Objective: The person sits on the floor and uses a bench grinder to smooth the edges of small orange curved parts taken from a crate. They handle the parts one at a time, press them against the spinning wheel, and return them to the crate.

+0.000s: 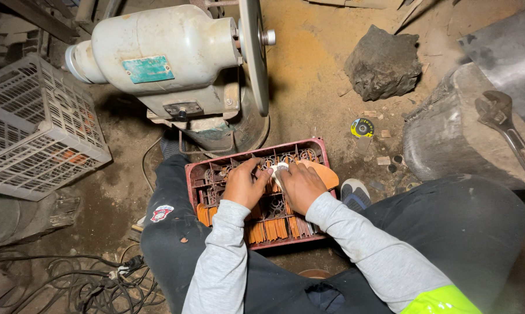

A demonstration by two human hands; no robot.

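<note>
A red plastic crate (317, 152) with divided cells sits on the ground between my knees, with several flat orange wooden pieces standing in its near cells. My left hand (244, 185) and my right hand (300, 186) rest together over the crate's middle. Both pinch a small white piece (280, 168) between their fingertips. An orange oval wooden piece (327, 174) lies under my right hand, sticking out toward the crate's right edge. Whether my right hand grips it I cannot tell.
A cream bench grinder motor (163, 55) with a large thin disc (253, 52) stands just beyond the crate. A white slatted basket (35, 128) is at the left, tangled cables (93, 279) at lower left. A rock (383, 63), a small cutting disc (362, 127), and an adjustable wrench (506, 131) lie at the right.
</note>
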